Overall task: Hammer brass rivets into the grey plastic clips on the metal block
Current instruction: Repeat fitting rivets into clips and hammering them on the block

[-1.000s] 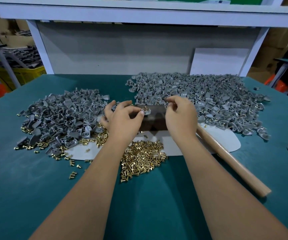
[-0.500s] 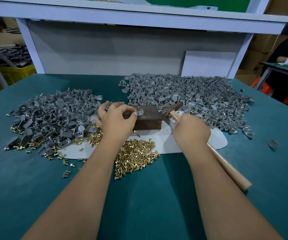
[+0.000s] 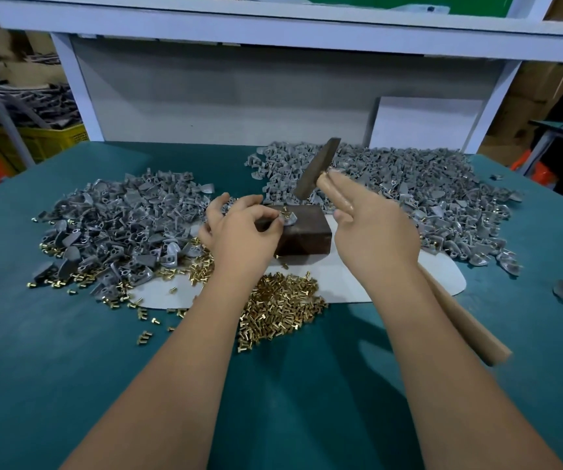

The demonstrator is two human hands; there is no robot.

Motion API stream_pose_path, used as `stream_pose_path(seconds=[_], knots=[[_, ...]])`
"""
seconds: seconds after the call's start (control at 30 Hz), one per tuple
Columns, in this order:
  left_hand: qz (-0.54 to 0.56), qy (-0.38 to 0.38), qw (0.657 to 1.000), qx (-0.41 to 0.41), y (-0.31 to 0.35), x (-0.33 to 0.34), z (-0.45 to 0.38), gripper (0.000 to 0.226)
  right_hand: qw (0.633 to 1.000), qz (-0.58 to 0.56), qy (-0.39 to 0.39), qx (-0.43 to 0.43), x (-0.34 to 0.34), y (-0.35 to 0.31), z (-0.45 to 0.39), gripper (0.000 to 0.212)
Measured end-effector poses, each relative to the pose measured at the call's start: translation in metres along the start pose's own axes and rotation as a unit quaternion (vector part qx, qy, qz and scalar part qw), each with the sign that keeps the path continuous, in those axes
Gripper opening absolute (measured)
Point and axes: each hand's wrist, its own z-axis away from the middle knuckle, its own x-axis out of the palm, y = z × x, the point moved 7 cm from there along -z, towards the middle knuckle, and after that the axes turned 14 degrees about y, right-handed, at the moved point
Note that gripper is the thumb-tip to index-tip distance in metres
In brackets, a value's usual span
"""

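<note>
**Hammer raised over a clip on the block**

At the far left, a yellow crate stands beyond the green table. On the table's left side lies a heap of grey clips, with loose brass rivets scattered along its near edge. A larger rivet pile sits nearer the person, partly on a white sheet spread under the work area.

The left hand reaches over the left end of the metal block, its thumb and forefinger pinching a single grey clip that rests on the block's top. A brass rivet stands in that clip.

The right hand is wrapped around the wooden handle of the hammer, forefinger stretched along it. The hammer head is tilted in the air, above and just beyond the block, clear of the clip. The handle's butt end sticks out near the right forearm.

To the right and farther back spreads a second, bigger heap of clips.
</note>
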Motion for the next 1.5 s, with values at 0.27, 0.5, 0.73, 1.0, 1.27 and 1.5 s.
stream_pose_path(seconds=[0.27, 0.5, 0.73, 1.0, 1.27, 1.5], knots=[[-0.009, 0.003, 1.000, -0.007, 0.001, 0.000, 0.000, 0.008, 0.996, -0.012, -0.085, 0.024, 0.012, 0.000, 0.002, 0.054], [-0.004, 0.005, 1.000, -0.018, -0.001, 0.000, 0.001, 0.009, 0.999, -0.009, -0.049, -0.003, -0.001, 0.000, -0.009, 0.053], [0.012, 0.007, 0.999, -0.035, -0.002, 0.002, 0.002, 0.008, 1.000, -0.012, -0.002, -0.007, -0.010, -0.002, -0.010, 0.054], [0.018, -0.009, 0.999, -0.034, -0.003, 0.001, 0.004, 0.010, 0.997, -0.048, -0.046, 0.043, 0.001, 0.003, -0.008, 0.052], [0.018, -0.012, 0.999, -0.046, -0.005, 0.003, 0.003, 0.008, 0.997, -0.025, -0.072, 0.030, 0.004, 0.004, -0.007, 0.053], [0.025, -0.010, 0.998, -0.049, -0.005, 0.001, 0.003, 0.015, 0.992, -0.069, -0.090, 0.056, 0.017, 0.007, 0.006, 0.051]])
